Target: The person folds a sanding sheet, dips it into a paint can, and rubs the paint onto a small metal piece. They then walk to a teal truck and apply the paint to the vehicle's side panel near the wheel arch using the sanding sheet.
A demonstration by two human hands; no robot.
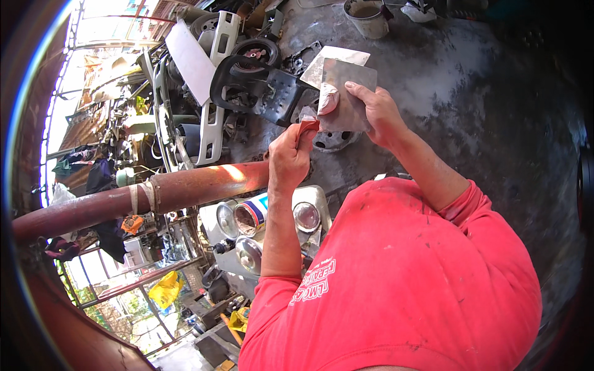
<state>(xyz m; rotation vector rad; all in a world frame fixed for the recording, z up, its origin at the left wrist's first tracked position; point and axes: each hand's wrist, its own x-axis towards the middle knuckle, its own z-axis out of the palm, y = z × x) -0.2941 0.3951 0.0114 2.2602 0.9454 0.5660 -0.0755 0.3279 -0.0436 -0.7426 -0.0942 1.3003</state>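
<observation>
My right hand [385, 117] grips a flat grey plate [349, 74] by its right edge, thumb on top. A lump of pale pink putty [328, 99] sits near the plate's left edge. Close by on the left, my left hand [289, 154] is closed around a small orange-red putty spreader [307, 126]. Whitish putty shows at the spreader's tip, beside the plate's lower left corner. Part of the spreader is hidden inside my fingers.
A red-brown pipe [204, 187] crosses at left. Below it, an open can [247, 217] and several lids rest on a pale surface. A black plastic chair [263, 93], white panels [187, 62], a wheel [255, 54] and a bucket [367, 20] stand farther off on the dark floor [489, 123].
</observation>
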